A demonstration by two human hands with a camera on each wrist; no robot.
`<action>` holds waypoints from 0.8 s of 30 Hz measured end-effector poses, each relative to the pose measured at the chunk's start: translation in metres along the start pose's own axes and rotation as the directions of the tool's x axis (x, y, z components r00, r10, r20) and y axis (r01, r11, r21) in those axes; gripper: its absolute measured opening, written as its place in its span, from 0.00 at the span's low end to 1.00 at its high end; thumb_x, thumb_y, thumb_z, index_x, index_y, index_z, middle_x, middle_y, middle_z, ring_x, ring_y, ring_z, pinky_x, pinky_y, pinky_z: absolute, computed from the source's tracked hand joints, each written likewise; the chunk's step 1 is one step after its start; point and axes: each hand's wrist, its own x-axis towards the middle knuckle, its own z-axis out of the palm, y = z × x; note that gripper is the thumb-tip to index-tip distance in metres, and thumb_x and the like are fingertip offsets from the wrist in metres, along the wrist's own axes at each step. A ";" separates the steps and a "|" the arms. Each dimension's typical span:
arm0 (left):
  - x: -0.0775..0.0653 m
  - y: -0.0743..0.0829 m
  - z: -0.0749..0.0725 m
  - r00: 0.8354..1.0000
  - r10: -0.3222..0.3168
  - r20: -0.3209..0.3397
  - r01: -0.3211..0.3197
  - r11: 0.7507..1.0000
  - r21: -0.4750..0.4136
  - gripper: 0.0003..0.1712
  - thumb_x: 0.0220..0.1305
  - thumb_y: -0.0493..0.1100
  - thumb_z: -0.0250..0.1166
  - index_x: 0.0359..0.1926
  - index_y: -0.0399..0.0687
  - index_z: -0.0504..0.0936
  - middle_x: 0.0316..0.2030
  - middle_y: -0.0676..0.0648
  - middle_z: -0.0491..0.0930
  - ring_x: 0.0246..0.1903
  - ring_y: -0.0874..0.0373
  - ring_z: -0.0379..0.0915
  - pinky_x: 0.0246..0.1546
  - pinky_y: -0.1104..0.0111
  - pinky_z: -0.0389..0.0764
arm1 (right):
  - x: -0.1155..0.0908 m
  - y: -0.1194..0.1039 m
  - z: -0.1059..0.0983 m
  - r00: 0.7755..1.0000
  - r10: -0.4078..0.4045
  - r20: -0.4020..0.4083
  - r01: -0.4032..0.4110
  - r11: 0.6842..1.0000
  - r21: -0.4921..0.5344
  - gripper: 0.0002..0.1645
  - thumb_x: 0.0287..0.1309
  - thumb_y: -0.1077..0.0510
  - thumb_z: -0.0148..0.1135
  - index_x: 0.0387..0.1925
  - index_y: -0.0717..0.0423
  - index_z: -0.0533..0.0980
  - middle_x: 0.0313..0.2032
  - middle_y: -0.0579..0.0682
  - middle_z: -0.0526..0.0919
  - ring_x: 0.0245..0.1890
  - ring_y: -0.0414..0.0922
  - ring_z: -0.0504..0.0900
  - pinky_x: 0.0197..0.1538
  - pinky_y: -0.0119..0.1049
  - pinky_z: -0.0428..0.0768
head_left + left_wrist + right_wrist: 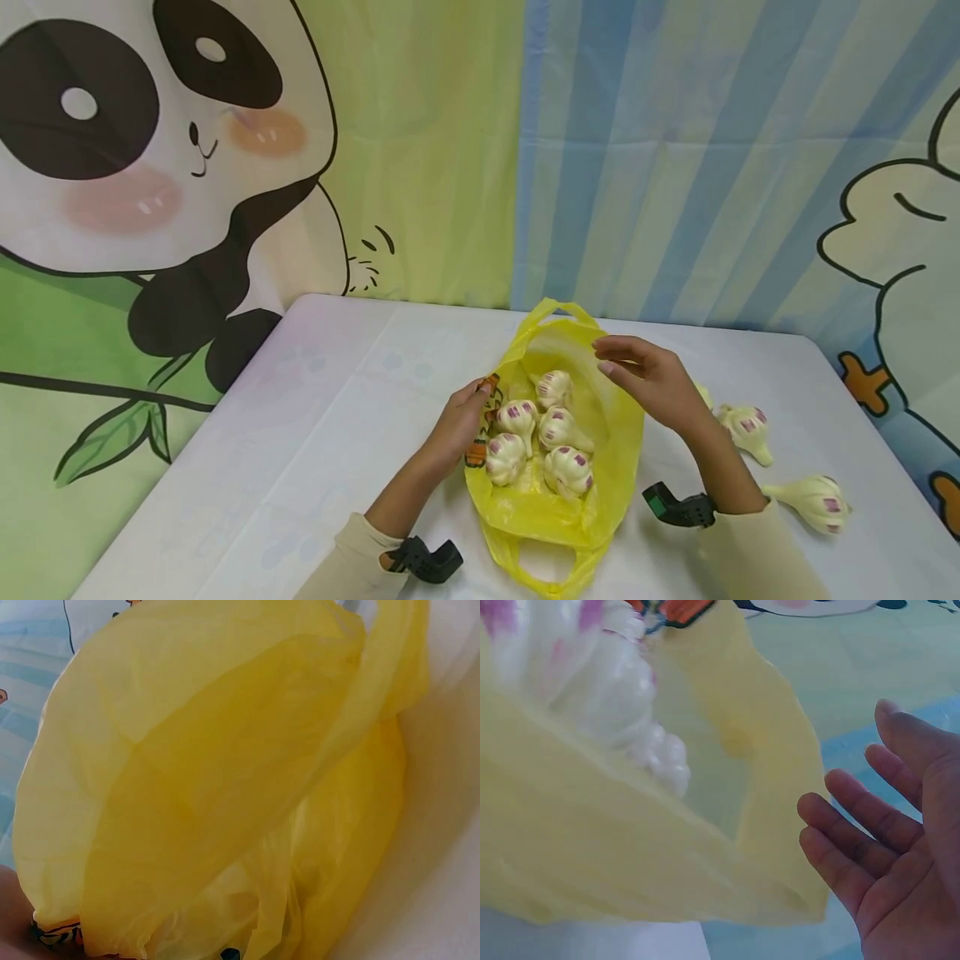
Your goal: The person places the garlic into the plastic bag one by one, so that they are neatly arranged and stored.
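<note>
A yellow plastic bag (615, 433) lies on the table with its mouth spread open, and several garlic bulbs (568, 471) with purple patches sit inside. My left hand (459, 423) grips the bag's left rim, beside its orange-and-black print; most of its fingers are hidden. Over the bag's right rim, my right hand (651, 379) is raised with nothing in it. In the right wrist view that hand (900, 825) has its fingers loosely extended, apart from the bag (630, 840). The left wrist view is mostly filled by thin yellow plastic (195, 780).
To the right of the bag, one garlic bulb (746, 427) lies near my right forearm and another bulb (821, 504) lies closer to me. A pale piece shows partly behind the right hand. The white table (337, 400) meets a cartoon-printed curtain (435, 150) at the back.
</note>
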 end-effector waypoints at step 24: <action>0.002 -0.002 0.000 0.999 -0.025 -0.028 0.025 1.000 0.006 0.31 0.79 0.52 0.41 0.73 0.38 0.57 0.71 0.40 0.57 0.72 0.44 0.43 0.69 0.49 0.47 | -0.021 0.030 -0.039 0.954 0.037 -0.296 -0.041 0.999 -0.010 0.23 0.64 0.62 0.63 0.59 0.62 0.74 0.57 0.57 0.77 0.57 0.37 0.74 0.53 0.22 0.72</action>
